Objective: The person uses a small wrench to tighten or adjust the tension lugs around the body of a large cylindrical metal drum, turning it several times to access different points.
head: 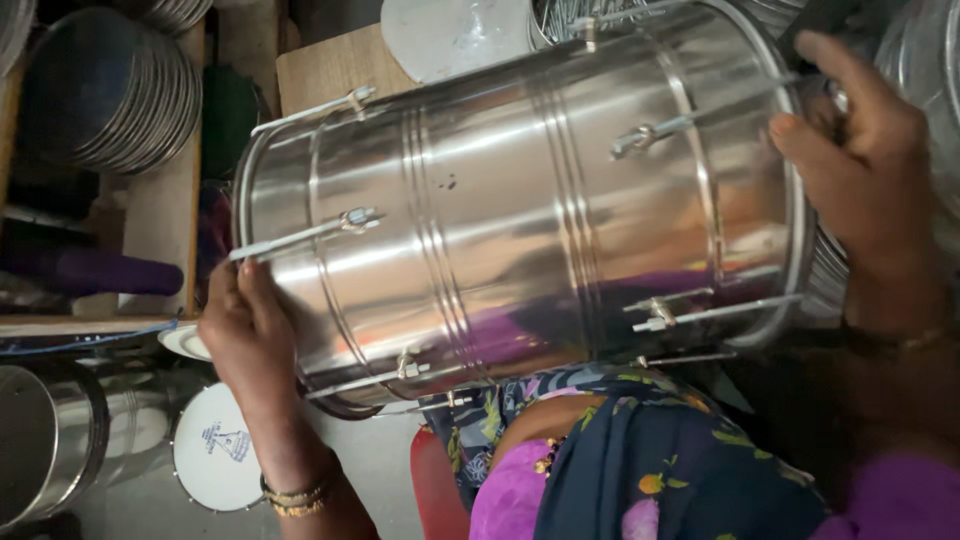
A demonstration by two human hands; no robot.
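Note:
A large shiny steel drum shell lies on its side across my lap, with ribbed bands and several thin tension rods running along its wall. My left hand grips its left rim, fingers curled over the edge beside a rod. My right hand holds the right rim at the top, fingers wrapped over the hoop. Both wrists wear bangles. My lap is covered by dark flowered cloth and purple fabric.
Stacked round metal hoops lean at upper left by a wooden shelf. A small white-headed drum and another steel drum stand at lower left. A round grey disc sits at top.

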